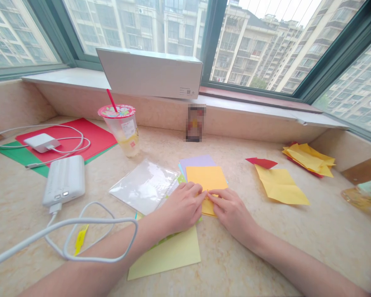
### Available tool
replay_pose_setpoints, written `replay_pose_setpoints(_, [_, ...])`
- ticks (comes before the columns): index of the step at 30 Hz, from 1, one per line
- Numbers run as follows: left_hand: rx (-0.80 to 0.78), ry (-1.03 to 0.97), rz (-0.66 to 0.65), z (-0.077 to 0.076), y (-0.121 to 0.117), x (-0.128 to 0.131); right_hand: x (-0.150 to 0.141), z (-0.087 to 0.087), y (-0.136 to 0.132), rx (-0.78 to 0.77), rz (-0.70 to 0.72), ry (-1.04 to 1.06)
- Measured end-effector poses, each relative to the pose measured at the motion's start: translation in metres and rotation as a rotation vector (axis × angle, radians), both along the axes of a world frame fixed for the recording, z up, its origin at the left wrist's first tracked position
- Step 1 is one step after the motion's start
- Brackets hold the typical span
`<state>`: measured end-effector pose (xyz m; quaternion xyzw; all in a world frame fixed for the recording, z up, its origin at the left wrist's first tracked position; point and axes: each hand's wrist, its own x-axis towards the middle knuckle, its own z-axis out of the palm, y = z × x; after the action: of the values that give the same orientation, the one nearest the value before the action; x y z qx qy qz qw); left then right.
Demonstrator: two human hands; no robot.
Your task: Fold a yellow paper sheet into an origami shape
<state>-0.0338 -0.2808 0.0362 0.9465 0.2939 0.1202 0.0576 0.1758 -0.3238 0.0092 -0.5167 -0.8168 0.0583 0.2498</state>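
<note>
My left hand (181, 208) and my right hand (231, 210) meet at the near edge of an orange paper square (206, 178) lying on a stack of coloured sheets. Fingers of both hands are curled and pinch the paper's near edge, fingertips touching each other. A lilac sheet (196, 161) shows behind the orange one. A pale yellow-green sheet (170, 255) lies under my left wrist. A clear plastic sleeve (144, 185) lies just left of the stack.
A plastic cup with red straw (124, 128) stands at the back left. White power bank (64, 180), cables (89, 231) and charger (42, 142) on red and green sheets (89, 136) lie left. Yellow paper (281, 186), red scrap (262, 162) and folded pieces (309, 159) lie right. White box (151, 73) on sill.
</note>
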Motion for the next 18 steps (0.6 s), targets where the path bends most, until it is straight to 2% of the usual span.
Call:
replay_pose_setpoints(9, [0.025, 0.068, -0.010, 0.002, -0.001, 0.001, -0.003, 0.009, -0.003, 0.009, 0.046, -0.075])
replay_pose_setpoints(18, [0.070, 0.102, -0.032, 0.006, -0.001, 0.002, 0.001, 0.017, -0.023, 0.040, 0.129, -0.147])
